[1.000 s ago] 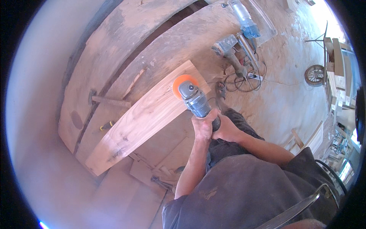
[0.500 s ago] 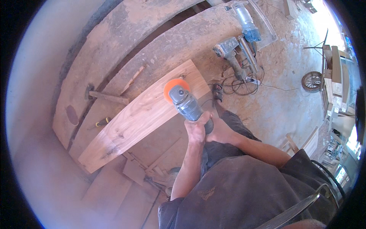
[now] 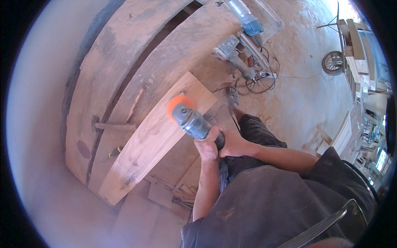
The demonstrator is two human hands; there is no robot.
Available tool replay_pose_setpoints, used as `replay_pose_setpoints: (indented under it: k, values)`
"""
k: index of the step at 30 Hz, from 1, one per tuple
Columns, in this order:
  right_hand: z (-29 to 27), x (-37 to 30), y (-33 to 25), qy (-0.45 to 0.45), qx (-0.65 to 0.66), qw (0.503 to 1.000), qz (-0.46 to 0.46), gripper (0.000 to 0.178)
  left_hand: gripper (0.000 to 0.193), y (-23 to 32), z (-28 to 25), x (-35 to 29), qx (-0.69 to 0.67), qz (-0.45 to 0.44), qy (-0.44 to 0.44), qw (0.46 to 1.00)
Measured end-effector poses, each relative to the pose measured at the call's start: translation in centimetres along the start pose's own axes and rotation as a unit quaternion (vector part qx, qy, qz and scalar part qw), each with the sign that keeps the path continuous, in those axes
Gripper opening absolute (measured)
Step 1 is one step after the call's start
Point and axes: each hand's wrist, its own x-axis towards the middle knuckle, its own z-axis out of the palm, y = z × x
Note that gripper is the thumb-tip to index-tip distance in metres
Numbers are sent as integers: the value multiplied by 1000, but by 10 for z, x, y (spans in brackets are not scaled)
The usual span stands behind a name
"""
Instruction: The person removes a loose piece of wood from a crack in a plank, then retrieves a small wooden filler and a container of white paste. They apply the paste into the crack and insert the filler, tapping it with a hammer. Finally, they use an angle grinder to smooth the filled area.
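Both my hands are wrapped around the dark rear of an angle grinder [image 3: 194, 125], which has an orange disc [image 3: 180, 106] at its head. My left hand [image 3: 207, 145] grips the body from the left. Close beside it, my right hand [image 3: 232, 143] closes on the back end, its fingers partly hidden. The disc lies over the upper part of a long, curved-edged wooden board [image 3: 144, 153], near its far left edge. It looks to be on the wood, though I cannot tell how firmly it touches.
A hammer [image 3: 115, 126] and a yellow-and-black handled tool [image 3: 115, 152] lie left of the board on a slab [image 3: 165, 66]. Beyond are a nail gun [image 3: 231, 53], a blue power tool [image 3: 248, 20] and coiled cable [image 3: 264, 84]. A wheel [image 3: 332, 63] and stacked timber [image 3: 357, 45] stand right.
The view has turned, so the board and the tools on the floor sit differently in the picture. The grinder stays near the board's far end, both hands still on it.
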Motion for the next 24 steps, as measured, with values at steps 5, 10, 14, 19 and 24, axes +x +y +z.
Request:
replay_pose_setpoints:
  k: [5,10,14,19,24]
  values:
    - [-6,-4,-19,-11,72,997,-12,71,14,7,3,0,-5,8,-20,1000]
    - [0,4,-25,-8,65,997,-32,66,13,11,-8,1,-36,-8,-2,999]
    - [1,6,-13,21,63,997,-47,66,14,11,3,7,15,18,-26,999]
    - [4,8,-19,-25,43,999,-21,66,18,11,-6,4,13,18,0,1000]
    - [-6,3,-19,-11,72,997,-33,64,15,1,-12,8,-6,38,-18,999]
